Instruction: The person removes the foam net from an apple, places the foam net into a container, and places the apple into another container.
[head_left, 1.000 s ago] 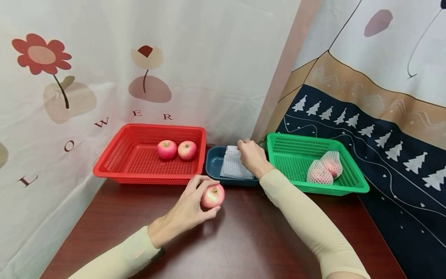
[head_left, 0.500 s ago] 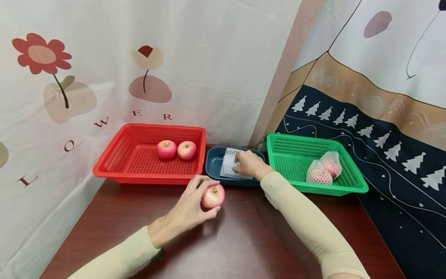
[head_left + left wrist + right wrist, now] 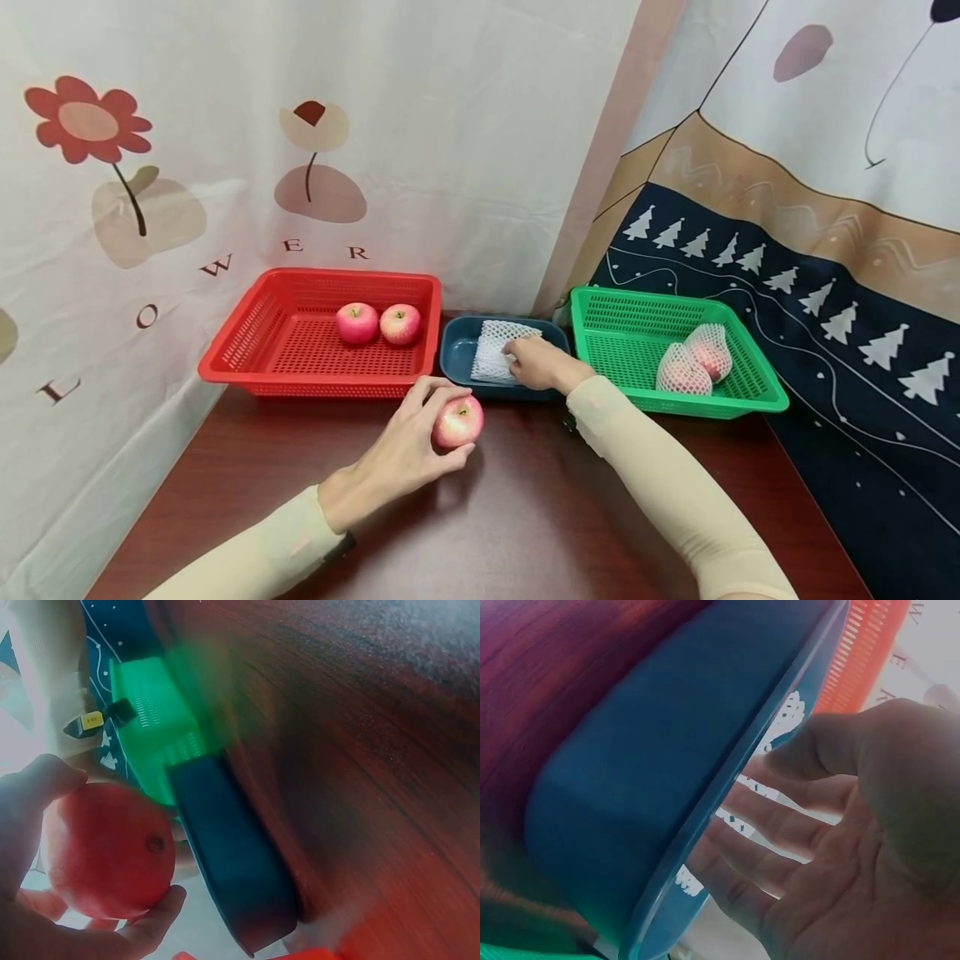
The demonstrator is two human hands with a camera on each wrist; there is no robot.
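Note:
My left hand grips a pink-red apple between thumb and fingers, above the table in front of the trays. The left wrist view shows the apple's dimpled end with fingers curled round it. My right hand reaches over the rim of a small dark-blue tray, fingertips at the white foam fruit nets lying flat in it. In the right wrist view the fingers extend past the tray's rim, slightly bent and spread, the thumb close above the index finger. Parts of the nets are hidden behind the hand.
A red basket with two bare apples stands left of the blue tray. To its right is a green basket holding two apples in foam nets. A printed curtain hangs behind the brown table.
My right hand has drawn back from the far part of the nets toward their near right side, uncovering more of them. The left hand keeps the apple in the same place.

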